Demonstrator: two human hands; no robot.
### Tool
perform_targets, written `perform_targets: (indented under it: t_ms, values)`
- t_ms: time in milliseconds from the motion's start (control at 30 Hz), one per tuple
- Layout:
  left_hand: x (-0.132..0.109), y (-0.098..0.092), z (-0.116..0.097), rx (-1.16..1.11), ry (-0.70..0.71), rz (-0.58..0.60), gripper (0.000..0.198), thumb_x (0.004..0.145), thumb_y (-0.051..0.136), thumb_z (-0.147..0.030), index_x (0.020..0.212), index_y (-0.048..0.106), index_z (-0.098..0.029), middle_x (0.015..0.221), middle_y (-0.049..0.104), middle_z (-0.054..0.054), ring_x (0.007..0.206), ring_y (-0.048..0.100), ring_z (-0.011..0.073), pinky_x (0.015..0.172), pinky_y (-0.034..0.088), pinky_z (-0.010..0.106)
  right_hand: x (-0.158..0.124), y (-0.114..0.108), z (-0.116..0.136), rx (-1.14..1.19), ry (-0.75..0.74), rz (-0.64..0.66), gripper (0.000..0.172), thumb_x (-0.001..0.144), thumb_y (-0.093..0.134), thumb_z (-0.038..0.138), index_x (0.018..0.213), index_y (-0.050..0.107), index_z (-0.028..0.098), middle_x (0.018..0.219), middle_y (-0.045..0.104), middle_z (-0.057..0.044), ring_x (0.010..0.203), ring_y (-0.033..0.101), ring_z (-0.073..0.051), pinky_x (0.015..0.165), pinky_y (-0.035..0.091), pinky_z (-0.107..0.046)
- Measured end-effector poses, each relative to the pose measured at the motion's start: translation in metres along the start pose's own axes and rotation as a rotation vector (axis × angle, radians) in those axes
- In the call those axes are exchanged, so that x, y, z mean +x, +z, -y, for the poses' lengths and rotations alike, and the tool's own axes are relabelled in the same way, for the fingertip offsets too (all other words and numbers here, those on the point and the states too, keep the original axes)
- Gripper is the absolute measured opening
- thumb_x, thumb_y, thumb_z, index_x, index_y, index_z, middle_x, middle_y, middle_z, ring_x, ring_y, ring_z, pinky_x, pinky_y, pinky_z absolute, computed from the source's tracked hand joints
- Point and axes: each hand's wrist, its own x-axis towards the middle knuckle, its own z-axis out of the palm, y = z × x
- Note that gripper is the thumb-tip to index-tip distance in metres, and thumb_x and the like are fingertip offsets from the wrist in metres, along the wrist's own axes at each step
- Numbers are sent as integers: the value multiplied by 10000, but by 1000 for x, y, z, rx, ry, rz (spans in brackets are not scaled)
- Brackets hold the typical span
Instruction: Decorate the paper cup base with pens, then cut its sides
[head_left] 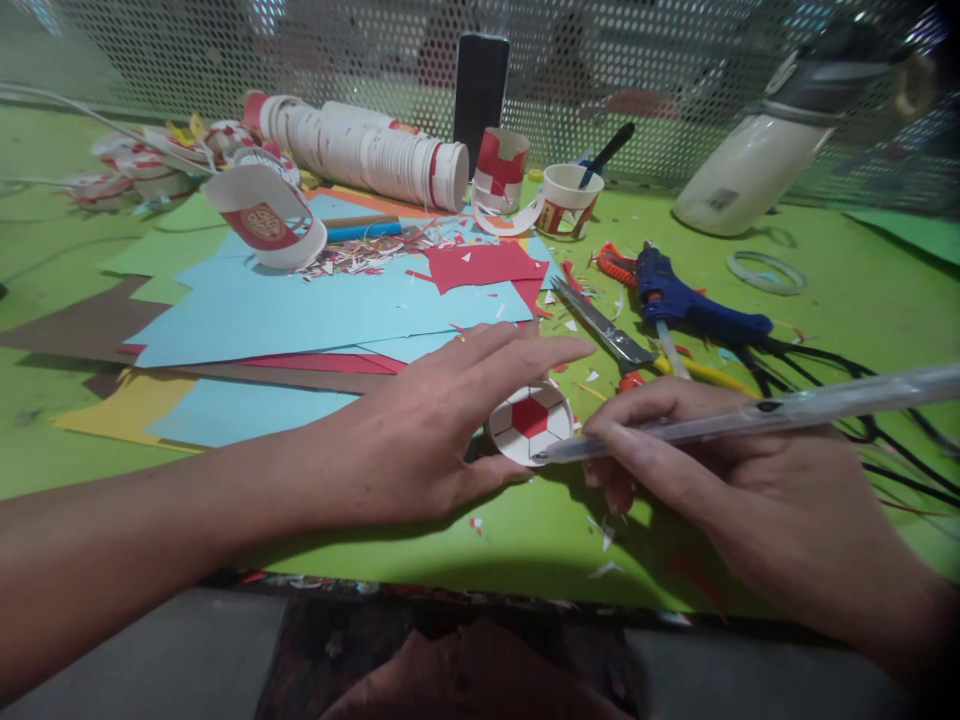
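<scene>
A small white paper disc (556, 441) with a red shape in its middle and dark lines running out to the rim lies on the green table. My left hand (457, 415) curves around its left side, thumb at the near edge and fingers over the far edge, holding it. Between the thumb and fingers of my right hand (720, 480) is a clear pen (810, 405), its tip touching the disc near the lower edge. Just beyond my right hand lie scissors (600, 325), partly hidden behind that hand.
A blue glue gun (690, 300) with black cords lies to the right. Coloured paper sheets (300, 310) spread at left. Behind stand stacked paper cups (367, 150), a cut cup (266, 220), a cup with a dark-handled tool (568, 200), a phone (480, 90) and a bottle (750, 160).
</scene>
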Motion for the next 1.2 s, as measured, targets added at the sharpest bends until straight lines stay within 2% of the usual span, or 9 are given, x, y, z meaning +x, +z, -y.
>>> perform_targets:
  t_ms: [200,433,667,1000,1200]
  values:
    - [0,-1,-1,13,10,4,643,815,647,-251,1400,392,-337,1332,542,64,1228,508,276,999,480,451,0,0,-1,-12,9,20,146,886,556,230,777,654,228,608,671,31,514,626,-109,458,513,-187]
    - [0,2,4,13,112,-43,635,821,644,-213,1400,395,-292,1336,528,87,1244,494,274,1010,472,447,1,0,-1,27,-7,16,140,884,559,219,777,649,219,593,666,37,493,617,-93,450,509,-163]
    - [0,2,3,15,117,-44,629,827,643,-216,1400,397,-289,1332,533,86,1254,487,279,1007,474,448,1,1,-2,-6,-54,-28,144,878,561,222,767,652,221,601,673,39,501,623,-83,446,502,-143]
    - [0,2,3,22,112,-35,648,827,644,-201,1415,388,-297,1333,537,79,1269,476,284,1008,477,453,2,0,-2,-31,-42,23,171,885,546,261,750,642,219,583,662,37,497,614,-87,434,496,-142]
    - [-1,2,3,27,107,-29,660,834,638,-207,1426,366,-313,1347,525,77,1277,475,275,1003,484,441,0,0,-2,24,-22,5,158,879,558,253,754,646,216,581,660,37,493,614,-84,443,501,-143]
